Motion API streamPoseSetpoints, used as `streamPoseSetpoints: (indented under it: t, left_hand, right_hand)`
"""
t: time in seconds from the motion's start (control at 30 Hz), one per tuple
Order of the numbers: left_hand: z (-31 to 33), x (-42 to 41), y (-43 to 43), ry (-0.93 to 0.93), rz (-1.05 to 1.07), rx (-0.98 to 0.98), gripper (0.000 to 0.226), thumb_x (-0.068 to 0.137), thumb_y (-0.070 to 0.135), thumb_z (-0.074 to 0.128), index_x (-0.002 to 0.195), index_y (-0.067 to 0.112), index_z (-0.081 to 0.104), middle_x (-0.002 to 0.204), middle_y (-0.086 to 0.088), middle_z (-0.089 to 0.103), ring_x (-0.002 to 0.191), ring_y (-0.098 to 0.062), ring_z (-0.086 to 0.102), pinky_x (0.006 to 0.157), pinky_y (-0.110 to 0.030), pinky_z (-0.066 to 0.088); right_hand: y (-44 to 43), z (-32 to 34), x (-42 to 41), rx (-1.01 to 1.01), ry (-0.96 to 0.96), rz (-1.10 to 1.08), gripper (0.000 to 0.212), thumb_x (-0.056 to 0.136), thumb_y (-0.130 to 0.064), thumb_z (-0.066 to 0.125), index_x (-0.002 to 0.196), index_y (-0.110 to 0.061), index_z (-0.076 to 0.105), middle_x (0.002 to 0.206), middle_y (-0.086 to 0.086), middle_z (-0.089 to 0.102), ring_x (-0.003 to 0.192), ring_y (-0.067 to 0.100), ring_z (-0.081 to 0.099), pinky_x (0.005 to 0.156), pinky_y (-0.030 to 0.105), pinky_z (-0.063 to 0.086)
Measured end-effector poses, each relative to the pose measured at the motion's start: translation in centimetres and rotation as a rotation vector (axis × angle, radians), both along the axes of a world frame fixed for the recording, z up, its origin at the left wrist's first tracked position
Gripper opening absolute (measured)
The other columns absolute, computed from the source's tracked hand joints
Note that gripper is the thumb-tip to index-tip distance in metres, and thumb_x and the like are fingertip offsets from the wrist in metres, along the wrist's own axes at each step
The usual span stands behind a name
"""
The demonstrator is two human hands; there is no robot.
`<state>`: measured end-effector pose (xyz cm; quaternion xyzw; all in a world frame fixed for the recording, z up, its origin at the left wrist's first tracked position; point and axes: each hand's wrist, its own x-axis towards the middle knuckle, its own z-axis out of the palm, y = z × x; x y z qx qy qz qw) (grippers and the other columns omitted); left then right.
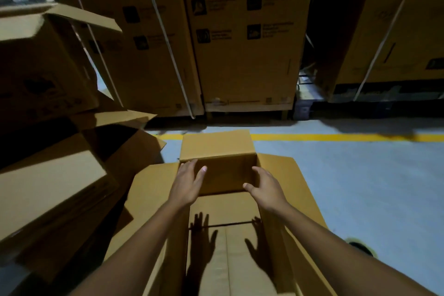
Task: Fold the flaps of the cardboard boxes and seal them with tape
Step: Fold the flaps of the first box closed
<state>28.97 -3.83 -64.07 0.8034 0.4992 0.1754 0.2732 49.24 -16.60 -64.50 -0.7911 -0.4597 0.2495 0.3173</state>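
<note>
2 bare forearms [144, 243] reach in from the lower edge over an open cardboard box [230, 271], which sits on the floor directly under and ahead of the hands. The left hand [188, 182] hovers at the far left corner of the opening, fingers straight, thumb spread wide, grasping nothing; its fingertips [191, 163] lie at the fold of the far flap [217, 144], though contact cannot be judged. The right hand [265, 187] is at the far right corner, fingers loosely spread and released, close beside the inner wall. Below the 2 hands, their shadows [201, 243] fall on the box bottom, where a centre seam shows. The far flap stands unfolded beyond the fingertips. The left flap [149, 190] and the right flap [290, 187] splay outward past each wrist.

Left of the left hand, several open boxes [48, 187] are stacked and tilted. Beyond the hands a yellow line [336, 137] crosses the grey floor [360, 187], and behind it stand tall cartons [240, 55] bound with pale straps.
</note>
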Motion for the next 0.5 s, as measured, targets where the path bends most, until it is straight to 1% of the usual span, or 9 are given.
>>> streamPoseSetpoints:
  t: [0.07,0.17,0.23,0.3,0.33,0.37,0.4,0.47,0.5]
  left_hand:
    - [-0.8,0.3,2.9,-0.029,0.043,-0.038,0.064,0.103,0.049,0.038,0.154,0.011,0.030,0.160,-0.010,0.031,0.149,-0.027,0.024,0.119,-0.042,0.024]
    - [-2.4,0.3,7.1,-0.018,0.078,-0.075,0.066,0.104,0.047,0.040,0.156,0.010,0.023,0.163,-0.011,0.022,0.152,-0.027,0.016,0.121,-0.046,0.019]
    - [-3.7,0.2,9.6,0.019,0.100,-0.110,0.070,0.104,0.047,0.040,0.157,0.009,0.018,0.165,-0.012,0.015,0.153,-0.026,0.009,0.122,-0.048,0.015]
    - [-5.0,0.1,11.4,0.048,0.134,-0.181,0.074,0.104,0.048,0.040,0.158,0.008,0.012,0.166,-0.011,0.011,0.153,-0.025,0.005,0.123,-0.049,0.010]
    - [-5.8,0.3,12.0,0.071,0.146,-0.211,0.076,0.103,0.049,0.040,0.159,0.008,0.009,0.166,-0.011,0.012,0.153,-0.026,0.006,0.123,-0.049,0.008]
    - [-6.6,0.4,12.3,0.100,0.158,-0.215,0.077,0.103,0.050,0.041,0.159,0.009,0.007,0.165,-0.011,0.014,0.153,-0.027,0.009,0.123,-0.049,0.007]
    - [-7.0,0.5,12.3,0.133,0.176,-0.208,0.077,0.103,0.049,0.043,0.159,0.011,0.007,0.164,-0.011,0.018,0.152,-0.029,0.013,0.122,-0.048,0.009]
    - [-7.9,1.0,12.8,0.144,0.236,-0.199,0.074,0.100,0.043,0.053,0.158,0.017,0.015,0.157,-0.014,0.035,0.144,-0.033,0.029,0.117,-0.049,0.023]
    - [-8.2,1.2,13.0,0.134,0.262,-0.201,0.072,0.097,0.036,0.059,0.155,0.021,0.021,0.147,-0.015,0.045,0.135,-0.035,0.040,0.112,-0.049,0.032]
  right_hand:
    - [2.6,-0.6,0.9,-0.006,-0.014,0.015,0.068,0.098,-0.036,0.064,0.155,-0.016,0.034,0.159,0.003,0.037,0.144,0.022,0.038,0.112,0.034,0.036]
    - [6.2,-1.8,2.4,-0.004,-0.059,0.019,0.070,0.097,-0.036,0.065,0.155,-0.016,0.033,0.160,0.004,0.033,0.146,0.023,0.035,0.115,0.036,0.034]
    - [8.3,-2.9,3.5,-0.037,-0.132,0.024,0.072,0.098,-0.036,0.063,0.157,-0.014,0.029,0.164,0.005,0.026,0.152,0.023,0.024,0.120,0.037,0.028]
    - [9.5,-4.3,4.5,-0.112,-0.238,0.025,0.076,0.100,-0.031,0.060,0.160,-0.011,0.018,0.169,0.008,0.013,0.156,0.024,0.008,0.126,0.039,0.017]
    - [9.9,-5.2,5.0,-0.160,-0.294,0.022,0.078,0.101,-0.027,0.058,0.161,-0.009,0.012,0.169,0.010,0.007,0.156,0.025,0.002,0.127,0.040,0.012]
    - [9.9,-6.0,5.1,-0.197,-0.364,0.023,0.081,0.100,-0.022,0.058,0.161,-0.007,0.006,0.169,0.012,0.002,0.156,0.027,-0.001,0.127,0.040,0.008]
    - [9.6,-6.6,5.2,-0.226,-0.435,0.037,0.086,0.098,-0.018,0.059,0.161,-0.006,0.002,0.169,0.013,-0.002,0.156,0.027,-0.003,0.127,0.039,0.006]
    - [9.7,-7.9,5.5,-0.250,-0.482,0.043,0.092,0.094,-0.011,0.061,0.161,-0.006,-0.002,0.169,0.012,-0.005,0.156,0.026,-0.003,0.127,0.037,0.007]
    - [9.8,-8.2,5.7,-0.247,-0.469,0.029,0.093,0.093,-0.009,0.061,0.161,-0.008,-0.001,0.169,0.010,-0.003,0.157,0.025,-0.001,0.127,0.036,0.009]
